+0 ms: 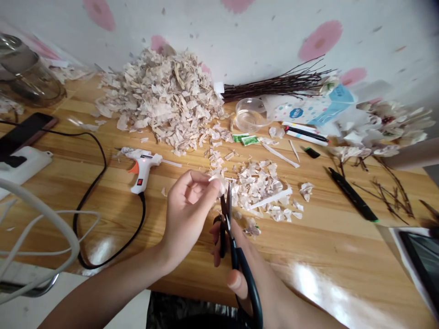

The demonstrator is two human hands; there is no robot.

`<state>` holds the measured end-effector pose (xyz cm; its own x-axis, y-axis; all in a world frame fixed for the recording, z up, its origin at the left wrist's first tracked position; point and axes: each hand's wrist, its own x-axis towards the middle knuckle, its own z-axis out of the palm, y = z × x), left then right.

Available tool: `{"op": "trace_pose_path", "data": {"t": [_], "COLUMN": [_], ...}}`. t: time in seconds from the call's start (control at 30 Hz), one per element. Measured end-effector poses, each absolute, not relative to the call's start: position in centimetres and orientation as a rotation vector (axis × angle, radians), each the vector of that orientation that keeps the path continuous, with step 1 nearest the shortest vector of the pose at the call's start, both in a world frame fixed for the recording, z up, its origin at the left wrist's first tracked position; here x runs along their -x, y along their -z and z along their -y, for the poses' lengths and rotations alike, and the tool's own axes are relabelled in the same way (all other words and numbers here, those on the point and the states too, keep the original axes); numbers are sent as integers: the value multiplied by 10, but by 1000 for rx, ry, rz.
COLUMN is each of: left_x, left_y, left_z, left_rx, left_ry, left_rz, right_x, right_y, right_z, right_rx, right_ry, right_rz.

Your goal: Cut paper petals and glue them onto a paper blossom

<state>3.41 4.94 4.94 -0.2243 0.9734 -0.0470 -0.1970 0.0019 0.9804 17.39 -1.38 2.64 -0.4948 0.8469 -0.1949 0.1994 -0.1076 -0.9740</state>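
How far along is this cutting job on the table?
Done: a large heap of pale cut scraps and a smaller pile. In hand: the left hand pinches a pale scrap at the blades of black-handled scissors held in the right hand. Not in use: a bundle of dark twigs and a white glue gun.

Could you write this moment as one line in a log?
left hand: pinches pale scrap | right hand: holds black-handled scissors | nearby: hot glue gun

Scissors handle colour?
The scissors handles look very dark green, nearly black; they show best in the head view.
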Motion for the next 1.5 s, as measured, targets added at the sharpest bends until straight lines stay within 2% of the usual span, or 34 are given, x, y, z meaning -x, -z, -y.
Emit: {"op": "trace_pose_path", "data": {"t": [0.3, 1.03, 1.5], "left_x": [-35, -37, -38], "left_y": [-47, -43, -43], "left_z": [-46, -45, -46], "left_rx": [-875, -852, -836], "left_ry": [-1379, -1391, -1411], "left_rz": [-1205, -1184, -1110], "right_x": [-169, -173, -173], "right_y": [-31, -23, -28], "right_z": [5, 10, 5], "right_rx": [1244, 1152, 1220], "right_ry": [-1534, -1601, -1527], "right_rz": [1687, 1622, 1623]}}
